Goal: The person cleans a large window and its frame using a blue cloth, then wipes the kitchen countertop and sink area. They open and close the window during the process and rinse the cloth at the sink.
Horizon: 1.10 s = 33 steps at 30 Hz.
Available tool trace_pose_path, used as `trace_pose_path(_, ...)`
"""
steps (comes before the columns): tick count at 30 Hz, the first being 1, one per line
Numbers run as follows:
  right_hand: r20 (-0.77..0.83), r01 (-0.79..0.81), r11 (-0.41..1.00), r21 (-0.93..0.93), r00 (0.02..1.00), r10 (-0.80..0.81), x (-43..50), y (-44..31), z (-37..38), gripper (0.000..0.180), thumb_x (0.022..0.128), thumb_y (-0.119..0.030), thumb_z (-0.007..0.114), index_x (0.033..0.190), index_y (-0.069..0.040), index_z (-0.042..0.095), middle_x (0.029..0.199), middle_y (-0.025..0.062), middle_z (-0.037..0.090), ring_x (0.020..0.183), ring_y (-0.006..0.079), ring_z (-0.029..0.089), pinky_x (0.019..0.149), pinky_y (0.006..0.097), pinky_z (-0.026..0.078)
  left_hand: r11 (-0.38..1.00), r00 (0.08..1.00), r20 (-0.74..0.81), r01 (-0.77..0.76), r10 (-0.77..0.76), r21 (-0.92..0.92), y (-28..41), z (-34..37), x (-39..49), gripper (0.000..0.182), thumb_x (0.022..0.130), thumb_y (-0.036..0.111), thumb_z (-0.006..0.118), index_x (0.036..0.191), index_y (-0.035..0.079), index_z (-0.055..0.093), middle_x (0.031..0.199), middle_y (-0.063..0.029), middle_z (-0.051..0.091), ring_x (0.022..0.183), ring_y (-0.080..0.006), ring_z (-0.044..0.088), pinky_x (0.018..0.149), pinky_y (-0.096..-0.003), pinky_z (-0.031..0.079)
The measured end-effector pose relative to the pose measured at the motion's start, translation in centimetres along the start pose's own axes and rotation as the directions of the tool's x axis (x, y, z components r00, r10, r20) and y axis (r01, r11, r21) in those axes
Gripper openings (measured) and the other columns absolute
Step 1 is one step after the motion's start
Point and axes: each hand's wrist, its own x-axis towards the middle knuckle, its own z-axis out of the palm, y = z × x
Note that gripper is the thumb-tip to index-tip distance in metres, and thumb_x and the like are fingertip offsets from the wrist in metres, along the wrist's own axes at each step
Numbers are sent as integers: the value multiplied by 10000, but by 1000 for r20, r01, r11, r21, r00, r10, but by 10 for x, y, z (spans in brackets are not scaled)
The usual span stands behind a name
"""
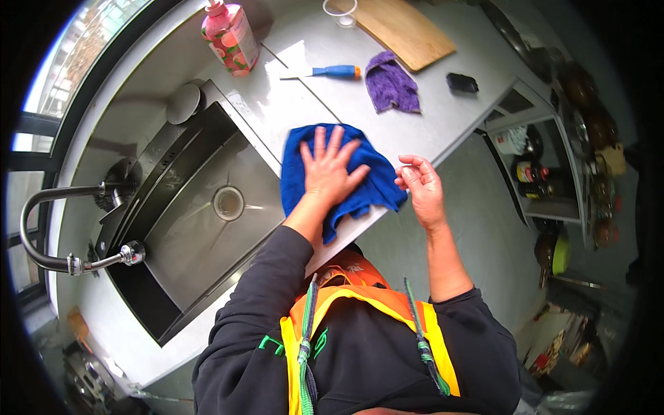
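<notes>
A blue cloth [298,171] lies spread on the light countertop beside the sink, one part hanging at the front edge. My left hand [329,168] rests palm down on it with the fingers spread, pressing it flat and not gripping it. My right hand [421,189] is just right of the cloth, by the counter's front edge, its fingers curled; nothing shows in it. Beyond the cloth lie a crumpled purple cloth [391,85] and a scraper with a blue handle [337,71] and orange end.
The steel sink [207,207] with its black faucet [39,192] is at left. A pink pump bottle [231,41], a wooden cutting board [404,33], a clear plastic cup [341,8] and a small black object [462,83] stand or lie farther back. An open cabinet [550,212] is at right.
</notes>
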Motion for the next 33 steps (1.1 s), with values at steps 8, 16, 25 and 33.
trace_pose_path(8,375,643,297,-706,694,-614,229,-5,94,347,794,-92,587,1140,-64,594,1108,114,634,1102,296,558,935,430,426,947,882,-386,315,-271,55,-85,-4,66,549,827,396,658,1278,115,520,1396,-182,433,1333,-354,363,1103,-529,242)
trace_pose_path(16,199,480,496,-723,833,-516,243,2,62,364,773,-174,573,1098,-16,531,970,217,610,885,394,596,785,451,479,987,880,-469,137,-81,86,-158,0,154,414,835,299,651,1184,92,572,1256,-141,557,1200,-318,491,982,-470,360)
trace_pose_path(25,66,293,293,-910,800,-596,209,35,8,243,741,-68,614,970,-37,537,1069,153,617,1032,339,528,919,450,417,942,919,-320,293,-231,163,-154,23,286,454,844,478,567,1176,175,637,1370,-29,500,1364,-327,277,993,-661,212)
trace_pose_path(33,2,225,358,-906,849,-528,222,36,2,213,745,-104,644,927,-46,550,1122,142,611,1068,357,506,961,437,393,986,989,-91,-128,118,-111,-80,-21,101,507,730,290,718,1208,179,589,1355,-102,502,1322,-325,376,1005,-585,277)
